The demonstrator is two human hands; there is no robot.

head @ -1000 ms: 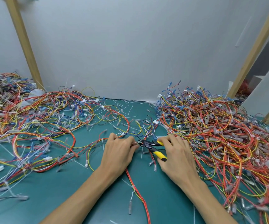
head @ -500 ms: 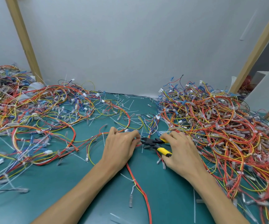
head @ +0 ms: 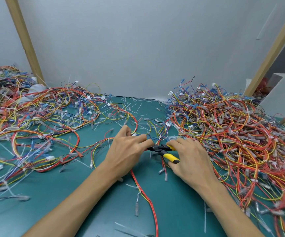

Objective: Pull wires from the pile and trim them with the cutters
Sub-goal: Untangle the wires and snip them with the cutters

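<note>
Wires (head: 232, 137), thin ones in red, orange, yellow and blue, lie in a big tangled heap on the right side of the flat teal bench (head: 181, 218). A second, flatter spread of looped wires (head: 40, 127) covers the left side. Between the two is a gap of bench, and little white plastic tie bits (head: 134, 106) are scattered over it. Behind stands a plain grey wall (head: 138, 48), with a slanted wooden post (head: 24, 41) on the left and another wooden post (head: 273, 47) on the right.

Both hands meet in the gap, close to the near edge of the big heap. The right hand (head: 192, 161) lies palm down, and its fingers curl round the small cutters with yellow handles and a black nose (head: 163, 150). The two handles stand a little apart. The black nose points left, right at the fingertips of the left hand (head: 126, 151). The left hand is palm down too, with bent fingers pinching a thin bunch of red and yellow wires (head: 149, 200). This bunch comes out from under the palm and runs along the bench toward the person. Loose wire ends with clear caps (head: 166, 177) lie just beside the cutters.
</note>
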